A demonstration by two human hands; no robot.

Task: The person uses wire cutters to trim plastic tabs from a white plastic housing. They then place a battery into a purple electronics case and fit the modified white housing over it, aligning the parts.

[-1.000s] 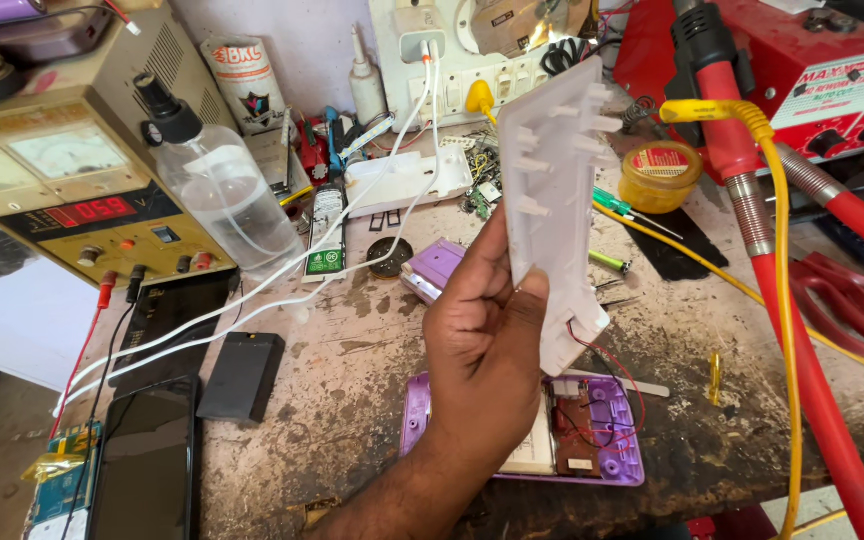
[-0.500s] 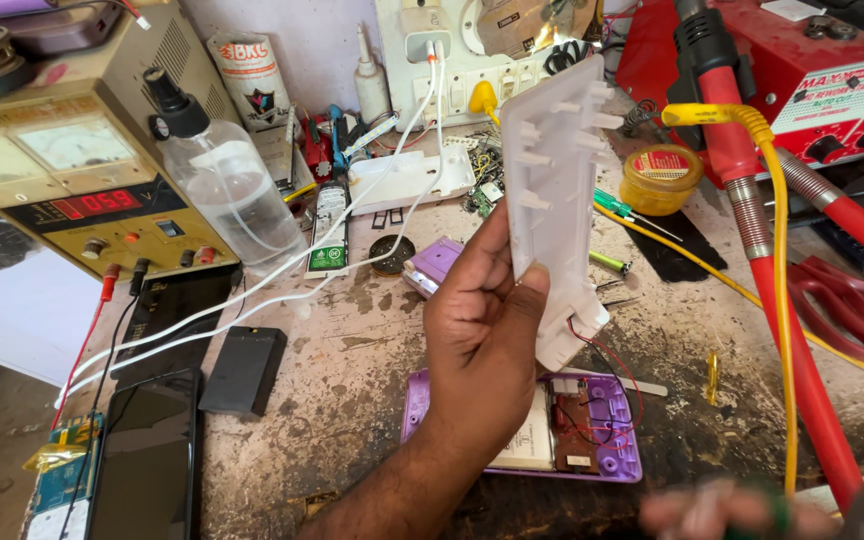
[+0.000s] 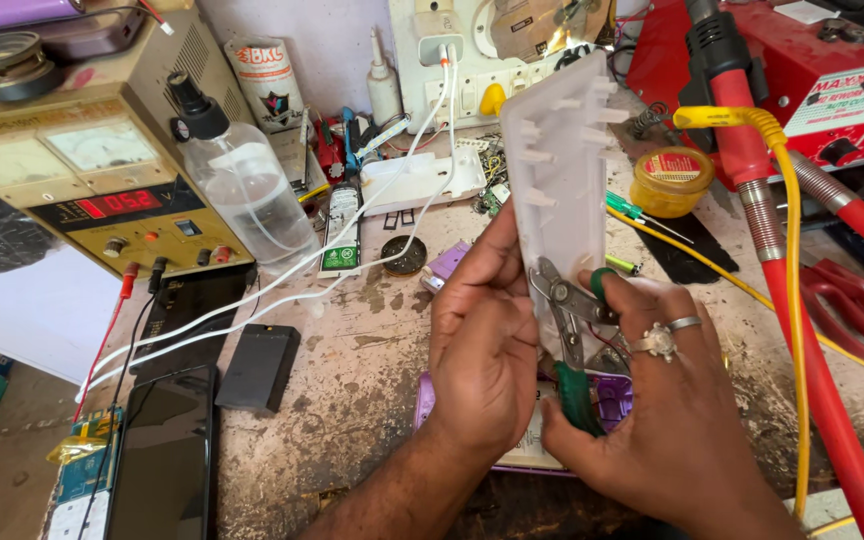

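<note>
Left hand: your left hand (image 3: 482, 350) is gripping the white plastic cover (image 3: 557, 200) by its lower left edge, the fingers (image 3: 497, 262) clenched around it and holding it upright above the surface (image 3: 352, 380).
Right hand: your right hand (image 3: 667, 410) is clasping the green-handled cutters (image 3: 570, 340), the fingers (image 3: 652, 305) wrapped over the handles; two rings are showing on them.
Cover and fingers: the cover is standing between your two hands, its lower end tucked behind your left thumb, and the cutter tips are touching its bottom part, just beside that thumb.
Cover's look: it is long, flat and white, tilting slightly away from you, its inner face turned toward you with small pegs and ribs sticking out along both long edges.
Cutters: the metal tips are pointing up and left at the cover, the green grip is running down under your right palm.
Beneath the hands: a purple casing (image 3: 612, 400) is lying on the surface, mostly hidden under both hands.
Left of the hands: a small black block (image 3: 258, 366) and a dark phone (image 3: 162, 465) are lying well apart from the cover.
Behind: a clear bottle (image 3: 247, 180) is standing near a power supply (image 3: 82, 170).
</note>
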